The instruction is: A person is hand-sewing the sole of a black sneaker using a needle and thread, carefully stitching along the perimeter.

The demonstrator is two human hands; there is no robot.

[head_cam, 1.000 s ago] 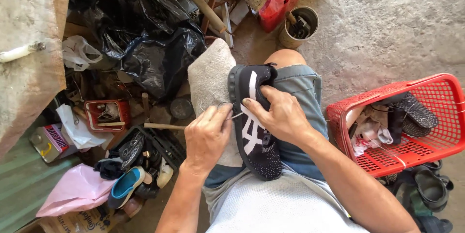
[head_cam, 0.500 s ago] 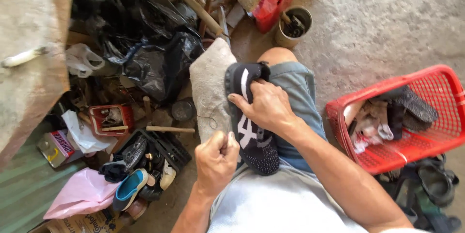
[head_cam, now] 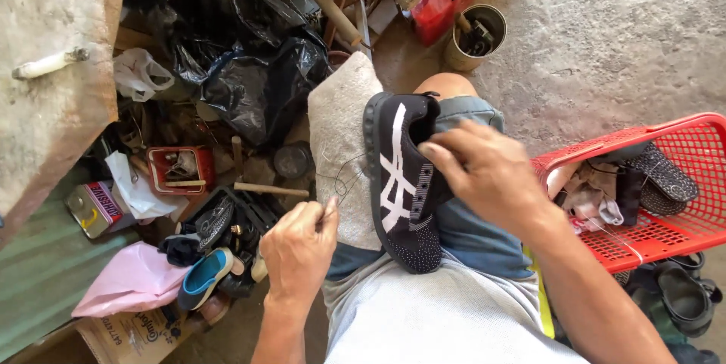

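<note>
Your black knit sneaker with white side stripes and a dotted rubber sole lies sole-edge up across your lap, on a grey padded cloth draped over your left knee, with your denim shorts under its heel end. By its build it should be light and soft: the knit upper will likely give and fold under a firm squeeze, while the rubber sole rim should stay stiff enough to brace against. Judged from that, the best hold is along the sole edge and collar, which is roughly where you have it. The fabric looks dry and grippy, not slippery, and nothing about it seems fragile.

Your right hand lies over the shoe's upper, fingers curled down onto the knit near the collar, pressing it against your thigh.

Your left hand is closed with thumb and forefinger pinched together on something thin; a fine dark thread loops from it toward the shoe's side. Whether a needle is in that pinch, you cannot tell from this view.

The thread is slack and curly, and would probably tangle easily.
</note>
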